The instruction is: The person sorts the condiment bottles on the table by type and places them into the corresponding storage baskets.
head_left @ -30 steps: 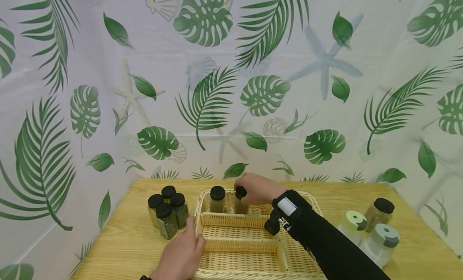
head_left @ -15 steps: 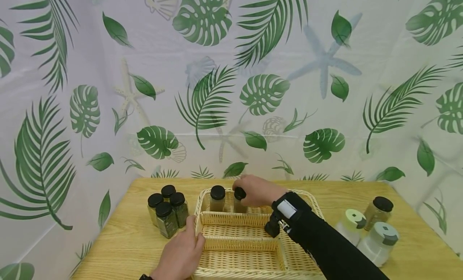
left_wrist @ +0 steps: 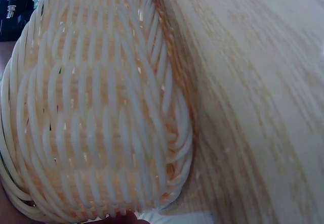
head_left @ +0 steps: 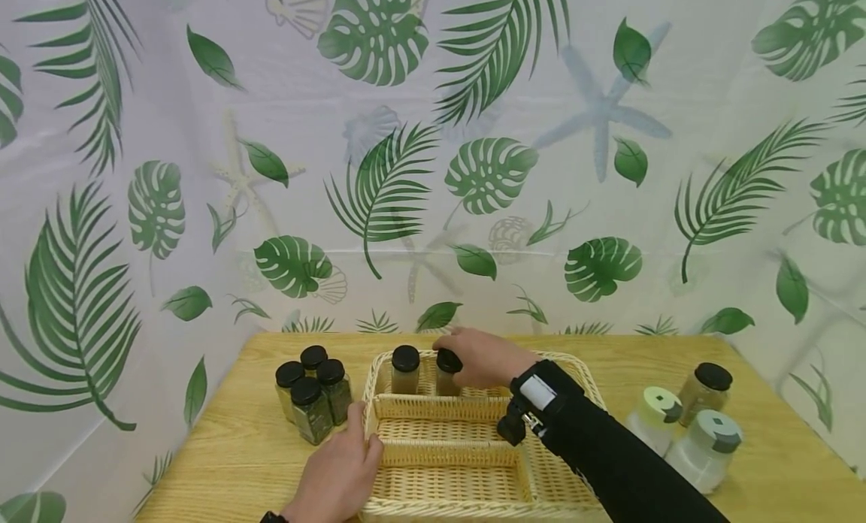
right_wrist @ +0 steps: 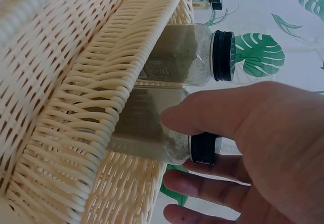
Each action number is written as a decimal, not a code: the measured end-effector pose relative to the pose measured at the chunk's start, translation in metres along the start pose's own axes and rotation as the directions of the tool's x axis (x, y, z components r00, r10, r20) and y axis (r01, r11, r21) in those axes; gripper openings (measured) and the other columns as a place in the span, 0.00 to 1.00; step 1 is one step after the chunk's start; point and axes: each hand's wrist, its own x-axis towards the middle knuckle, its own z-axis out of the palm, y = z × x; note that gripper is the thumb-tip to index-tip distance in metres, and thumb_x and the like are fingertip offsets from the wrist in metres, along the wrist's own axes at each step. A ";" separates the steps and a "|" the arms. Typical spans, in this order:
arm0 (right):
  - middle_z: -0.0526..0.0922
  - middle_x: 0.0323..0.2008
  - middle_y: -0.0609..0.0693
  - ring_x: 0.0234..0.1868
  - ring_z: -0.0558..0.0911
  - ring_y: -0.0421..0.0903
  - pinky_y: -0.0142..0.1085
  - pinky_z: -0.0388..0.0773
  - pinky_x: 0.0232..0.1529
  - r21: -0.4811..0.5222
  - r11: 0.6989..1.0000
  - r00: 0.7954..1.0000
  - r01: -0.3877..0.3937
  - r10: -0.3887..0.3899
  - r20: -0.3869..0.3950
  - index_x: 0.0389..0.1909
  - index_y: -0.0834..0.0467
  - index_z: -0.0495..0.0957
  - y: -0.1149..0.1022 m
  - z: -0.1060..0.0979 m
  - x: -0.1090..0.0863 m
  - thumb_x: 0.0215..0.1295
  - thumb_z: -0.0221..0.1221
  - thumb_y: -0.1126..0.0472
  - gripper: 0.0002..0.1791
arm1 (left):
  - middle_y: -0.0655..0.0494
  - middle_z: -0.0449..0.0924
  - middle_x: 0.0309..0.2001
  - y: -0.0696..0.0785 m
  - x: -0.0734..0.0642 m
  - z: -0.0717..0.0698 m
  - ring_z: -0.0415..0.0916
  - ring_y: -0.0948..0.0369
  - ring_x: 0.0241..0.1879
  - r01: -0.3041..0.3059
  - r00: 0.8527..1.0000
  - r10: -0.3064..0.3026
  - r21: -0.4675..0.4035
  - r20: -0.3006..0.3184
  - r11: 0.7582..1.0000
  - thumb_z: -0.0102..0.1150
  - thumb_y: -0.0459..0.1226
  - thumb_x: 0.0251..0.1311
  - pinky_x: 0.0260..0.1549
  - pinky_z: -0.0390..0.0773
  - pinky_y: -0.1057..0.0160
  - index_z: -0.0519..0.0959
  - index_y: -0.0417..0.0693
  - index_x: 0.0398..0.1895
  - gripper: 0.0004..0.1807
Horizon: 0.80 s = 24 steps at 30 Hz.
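In the head view my right hand point(head_left: 492, 358) reaches into the back compartment of a pale wicker basket point(head_left: 446, 514) and holds a spice jar point(head_left: 448, 384) by its black-capped top. The right wrist view shows the thumb on the shoulder of this jar point(right_wrist: 144, 128) and a finger at its black cap; the other fingers spread past it. A second black-capped jar point(head_left: 405, 373) stands upright to its left in the same compartment. My left hand point(head_left: 341, 463) grips the basket's left side. Woven wall point(left_wrist: 96, 107) fills much of the left wrist view, hiding most of that hand.
Several black-capped jars point(head_left: 313, 410) stand grouped on the wooden table point(head_left: 237, 448) left of the basket. To its right are two white-bodied containers point(head_left: 704, 451) with pale lids and another black-capped jar point(head_left: 704, 394). A leaf-printed sheet point(head_left: 406, 132) hangs behind the table.
The head view has shifted slightly. Both hands stay at the basket, and the held jar keeps its place in the back compartment.
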 end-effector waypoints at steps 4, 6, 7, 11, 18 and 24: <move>0.79 0.56 0.55 0.44 0.79 0.46 0.39 0.76 0.41 0.006 1.000 1.000 -0.018 0.018 0.008 0.69 0.54 0.72 -0.001 -0.001 -0.003 0.60 0.64 0.67 0.34 | 0.58 0.66 0.13 0.000 0.000 0.000 0.62 0.57 0.10 0.017 1.000 -0.017 0.007 0.002 1.000 0.39 0.45 0.77 0.13 0.58 0.58 0.55 0.39 0.73 0.29; 0.78 0.57 0.55 0.47 0.80 0.48 0.40 0.77 0.44 -0.001 1.000 1.000 -0.013 0.013 0.009 0.70 0.55 0.71 0.000 -0.002 -0.005 0.60 0.64 0.67 0.34 | 0.58 0.66 0.13 -0.001 0.000 0.001 0.63 0.58 0.10 0.020 1.000 -0.020 0.019 -0.001 1.000 0.39 0.45 0.77 0.13 0.58 0.58 0.54 0.39 0.73 0.29; 0.78 0.58 0.56 0.48 0.81 0.49 0.40 0.78 0.44 -0.003 1.000 1.000 -0.010 0.010 0.011 0.70 0.56 0.71 0.000 -0.003 -0.006 0.61 0.64 0.67 0.34 | 0.58 0.66 0.12 -0.001 0.000 0.001 0.62 0.58 0.10 0.021 1.000 -0.021 0.021 -0.001 1.000 0.39 0.46 0.77 0.13 0.58 0.58 0.54 0.40 0.73 0.29; 0.77 0.60 0.57 0.52 0.80 0.50 0.40 0.76 0.45 -0.008 1.000 1.000 -0.013 0.014 0.022 0.72 0.56 0.68 0.005 -0.007 -0.012 0.61 0.64 0.68 0.36 | 0.58 0.65 0.12 -0.001 0.000 0.001 0.60 0.58 0.10 0.022 1.000 -0.023 0.012 0.007 1.000 0.38 0.46 0.77 0.12 0.57 0.58 0.54 0.39 0.74 0.29; 0.71 0.67 0.61 0.46 0.78 0.48 0.41 0.69 0.38 0.026 0.996 0.996 -0.080 0.079 0.049 0.77 0.56 0.60 0.015 -0.016 -0.028 0.60 0.60 0.70 0.42 | 0.58 0.64 0.12 0.000 -0.001 0.001 0.60 0.58 0.10 0.021 1.000 -0.021 0.019 0.010 1.000 0.38 0.45 0.77 0.13 0.57 0.58 0.55 0.39 0.74 0.29; 0.70 0.68 0.62 0.51 0.80 0.51 0.42 0.72 0.40 -0.008 0.993 0.991 -0.119 0.120 0.056 0.76 0.56 0.61 0.027 -0.033 -0.051 0.63 0.60 0.67 0.39 | 0.58 0.65 0.13 0.001 0.001 0.001 0.61 0.58 0.10 0.008 1.000 -0.008 0.020 0.006 1.000 0.38 0.47 0.77 0.13 0.58 0.58 0.54 0.39 0.74 0.30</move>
